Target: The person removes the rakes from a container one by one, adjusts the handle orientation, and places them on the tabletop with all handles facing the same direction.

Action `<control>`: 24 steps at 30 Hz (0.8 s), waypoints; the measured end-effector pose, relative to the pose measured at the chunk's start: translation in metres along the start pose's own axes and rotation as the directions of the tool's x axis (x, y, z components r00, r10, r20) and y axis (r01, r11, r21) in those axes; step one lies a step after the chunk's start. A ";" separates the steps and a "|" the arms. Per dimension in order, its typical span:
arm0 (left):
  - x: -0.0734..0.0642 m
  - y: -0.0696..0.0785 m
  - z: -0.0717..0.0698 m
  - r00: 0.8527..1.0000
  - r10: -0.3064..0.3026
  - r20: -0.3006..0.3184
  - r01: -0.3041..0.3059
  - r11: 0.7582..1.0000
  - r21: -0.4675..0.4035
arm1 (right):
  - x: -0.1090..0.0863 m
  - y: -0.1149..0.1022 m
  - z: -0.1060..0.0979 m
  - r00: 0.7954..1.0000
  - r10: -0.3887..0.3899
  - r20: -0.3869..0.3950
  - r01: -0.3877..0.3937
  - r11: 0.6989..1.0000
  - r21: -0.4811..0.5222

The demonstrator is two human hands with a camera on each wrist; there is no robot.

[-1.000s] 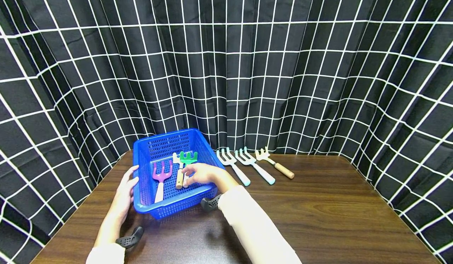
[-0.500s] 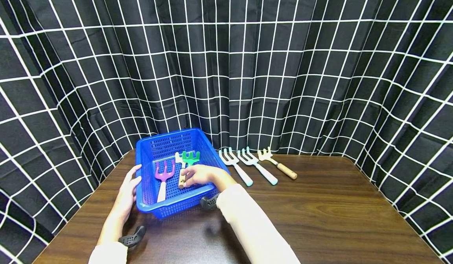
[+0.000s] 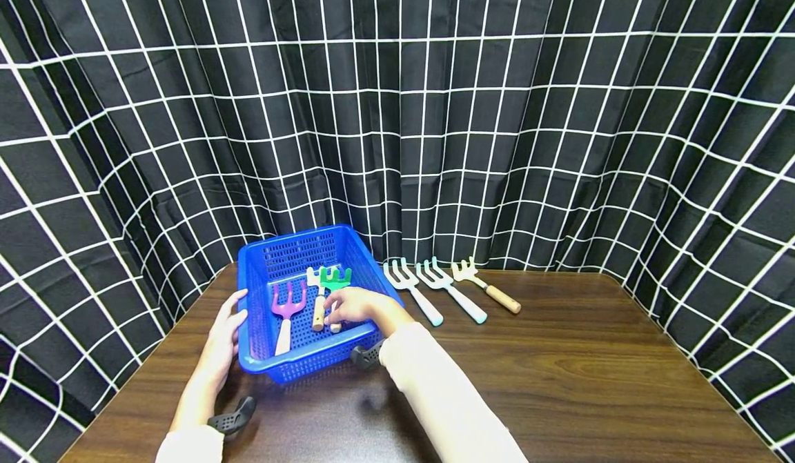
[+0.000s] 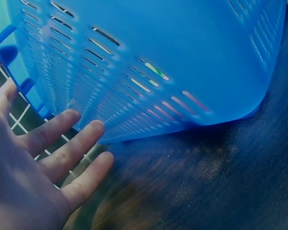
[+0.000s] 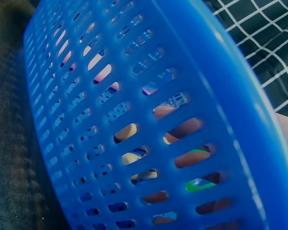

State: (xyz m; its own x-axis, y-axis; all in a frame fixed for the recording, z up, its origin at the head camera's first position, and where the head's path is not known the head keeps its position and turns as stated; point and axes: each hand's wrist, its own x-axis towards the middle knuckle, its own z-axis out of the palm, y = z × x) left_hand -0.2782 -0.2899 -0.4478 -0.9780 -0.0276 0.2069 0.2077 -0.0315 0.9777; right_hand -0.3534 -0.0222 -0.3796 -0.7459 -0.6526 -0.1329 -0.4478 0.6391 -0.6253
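A person leans two bare hands to a blue perforated basket on a dark wood-grain surface. The left hand, fingers spread and mostly straight, touches the basket's left side and rim. The right hand reaches over the basket's right side, finger and thumb pinching the pale handle of a green hand fork; the fingertips partly cover the grip. The green fork lies inside the basket, just beside a cream fork with a wooden handle, while a purple fork lies near the left wall. Right of the basket, two pale-blue forks and a second wooden-handled fork lie slanted in a row. A black curtain gridded in white hangs behind. Pale sleeves cover both forearms.
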 end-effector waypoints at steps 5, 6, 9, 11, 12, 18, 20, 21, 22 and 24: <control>-0.001 0.000 0.000 1.000 0.008 -0.008 -0.008 1.000 0.004 | -0.001 -0.001 0.001 0.998 -0.031 0.059 0.029 0.999 0.046; -0.002 0.001 0.000 1.000 0.006 -0.009 -0.006 1.000 0.007 | -0.001 -0.001 0.001 0.996 -0.038 0.082 0.034 0.998 0.055; -0.002 0.001 0.000 1.000 -0.005 -0.011 0.006 1.000 0.015 | -0.001 0.000 0.002 0.992 -0.030 0.124 0.025 0.999 0.046; -0.001 0.001 0.000 1.000 -0.010 -0.014 0.010 1.000 0.019 | -0.001 0.000 0.003 0.992 -0.013 0.123 0.010 1.000 0.029; -0.001 0.001 0.000 1.000 -0.012 -0.015 0.012 1.000 0.019 | -0.001 0.001 0.003 0.993 -0.006 0.120 0.004 1.000 0.022; 0.000 0.000 0.000 1.000 -0.011 -0.022 0.012 1.000 0.028 | 0.000 0.000 0.002 0.993 0.005 0.116 0.000 0.999 -0.044; 0.000 0.000 0.000 1.000 -0.012 -0.021 0.012 0.999 0.031 | 0.000 0.001 0.002 0.994 0.008 0.112 0.001 0.997 -0.081; 0.000 0.000 0.000 1.000 -0.013 -0.020 0.013 0.999 0.034 | 0.000 0.001 0.002 0.994 0.011 0.111 0.000 0.995 -0.100; 0.000 0.000 0.000 1.000 -0.014 -0.020 0.014 0.999 0.035 | 0.000 0.001 0.002 0.994 0.016 0.107 -0.004 0.994 -0.111; 0.000 0.000 0.000 1.000 -0.014 -0.018 0.015 0.999 0.039 | 0.001 0.001 0.002 0.994 0.025 0.107 -0.011 0.992 -0.124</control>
State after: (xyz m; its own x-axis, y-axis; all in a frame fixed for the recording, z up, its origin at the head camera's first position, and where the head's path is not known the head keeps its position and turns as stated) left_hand -0.2785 -0.2903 -0.4476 -0.9803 -0.0455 0.1924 0.1923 0.0070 0.9813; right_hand -0.3531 -0.0231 -0.3819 -0.6995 -0.6766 -0.2300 -0.4973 0.6920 -0.5233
